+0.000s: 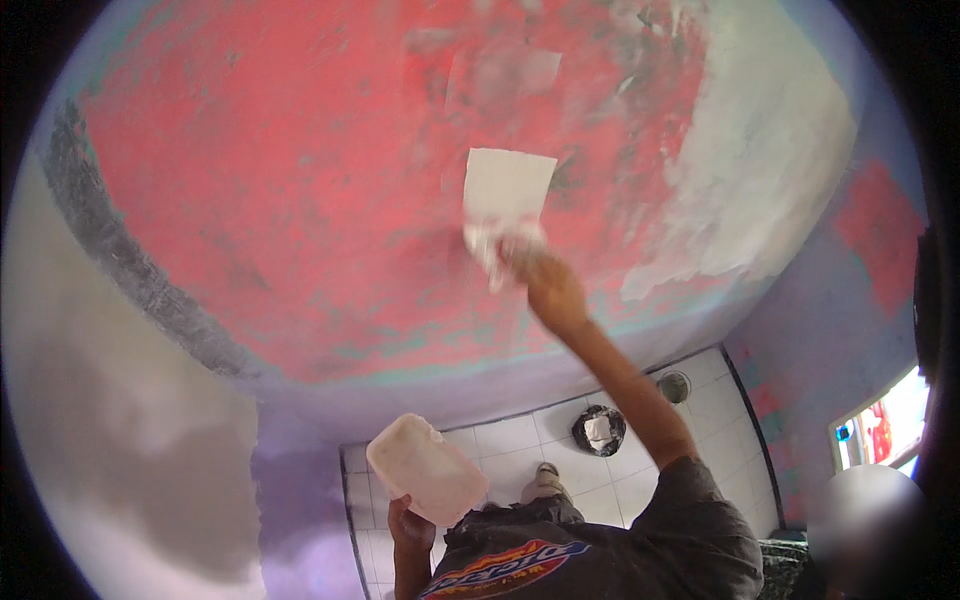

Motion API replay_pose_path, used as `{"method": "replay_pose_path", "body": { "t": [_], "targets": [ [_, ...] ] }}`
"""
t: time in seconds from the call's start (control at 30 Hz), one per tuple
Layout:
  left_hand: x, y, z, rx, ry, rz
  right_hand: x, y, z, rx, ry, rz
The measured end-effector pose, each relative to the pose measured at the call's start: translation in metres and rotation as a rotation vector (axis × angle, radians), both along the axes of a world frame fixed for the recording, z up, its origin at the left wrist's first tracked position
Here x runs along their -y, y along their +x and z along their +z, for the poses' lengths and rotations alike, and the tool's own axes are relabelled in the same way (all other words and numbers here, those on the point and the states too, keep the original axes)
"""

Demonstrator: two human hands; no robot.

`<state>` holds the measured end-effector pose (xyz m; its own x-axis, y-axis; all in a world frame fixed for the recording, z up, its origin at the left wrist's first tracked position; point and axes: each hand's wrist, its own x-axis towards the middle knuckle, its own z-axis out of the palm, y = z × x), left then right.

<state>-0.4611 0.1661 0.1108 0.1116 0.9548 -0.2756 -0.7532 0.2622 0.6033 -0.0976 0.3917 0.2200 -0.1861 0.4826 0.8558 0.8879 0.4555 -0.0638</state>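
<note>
The dark shirt [640,548] sits nearest my camera. On the left, I have the left grip [410,522] closed on the near edge of a pale rectangular tray [428,468]. Farther off, the right grip [555,295] clutches a blurred, white-smeared tool [485,245] in front of the red wall [260,200]; just beyond it I see a white patch [510,182]. On the tiled floor [510,434], right of the tray, a black container [581,431] bearing white material stands near a round vessel [688,386].
</note>
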Motion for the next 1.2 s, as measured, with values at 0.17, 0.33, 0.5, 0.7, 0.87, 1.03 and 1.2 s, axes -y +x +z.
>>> {"method": "replay_pose_path", "body": {
  "t": [0.17,0.33,0.5,0.7,0.87,1.03,1.2],
  "targets": [
    [-0.005,0.006,0.019,-0.024,0.022,0.009,-0.011,0.048,0.228,0.040,0.453,-0.239],
    [0.002,0.008,0.014,0.001,0.065,0.033,-0.026,0.031,0.121,0.124,0.103,-0.237],
    [-0.004,0.011,0.016,0.003,0.051,-0.038,0.012,-0.014,-0.029,0.149,-0.072,-0.105],
    [-0.004,-0.001,0.003,-0.046,0.058,-0.049,0.000,-0.005,0.154,0.058,0.205,-0.165],
    [0.001,0.004,0.001,-0.030,0.012,0.008,-0.029,-0.008,0.225,0.104,0.345,-0.117],
    [-0.004,0.010,-0.008,0.055,0.040,-0.019,-0.035,-0.043,-0.016,0.290,-0.075,-0.066],
    [0.000,0.007,0.000,0.034,0.044,0.008,-0.030,-0.038,0.011,0.252,-0.058,-0.025]
  ]
}}
